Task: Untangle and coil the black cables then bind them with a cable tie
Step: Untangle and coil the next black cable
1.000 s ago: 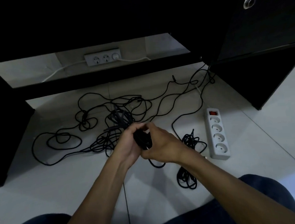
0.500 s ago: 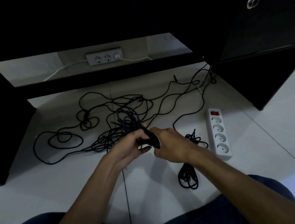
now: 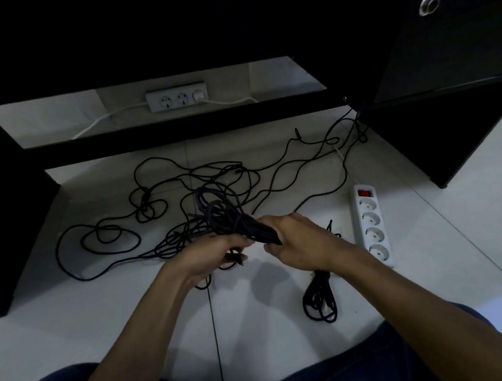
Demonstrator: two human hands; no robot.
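- The right hand (image 3: 300, 246) has drawn apart from the left hand (image 3: 211, 258), its grip closed round the coiled bundle of thin black cable (image 3: 231, 219), raised above the floor.
- The left grip pinches a loose cable end (image 3: 238, 259).
- Matte tangled black cables (image 3: 154, 198) sprawl over the glossy pale tiled floor (image 3: 118, 315).

Matt black cables (image 3: 234, 221), glossy tile floor (image 3: 133, 314), prob. plastic power strip (image 3: 372, 226).

A: Hands?
B: Both up in front, forearms bare, reaching in from the bottom edge and angling toward the centre.
A: Right hand (image 3: 300, 245)?
B: Back of it faces the camera, fingers curled — gripping the end of the cable bundle (image 3: 231, 219).
A: Left hand (image 3: 210, 258)?
B: Just beside the right, not touching it. Fingers curled inward around a thin cable strand (image 3: 237, 259) — thumb side up. Wrists roughly level, knees in dark trousers below.
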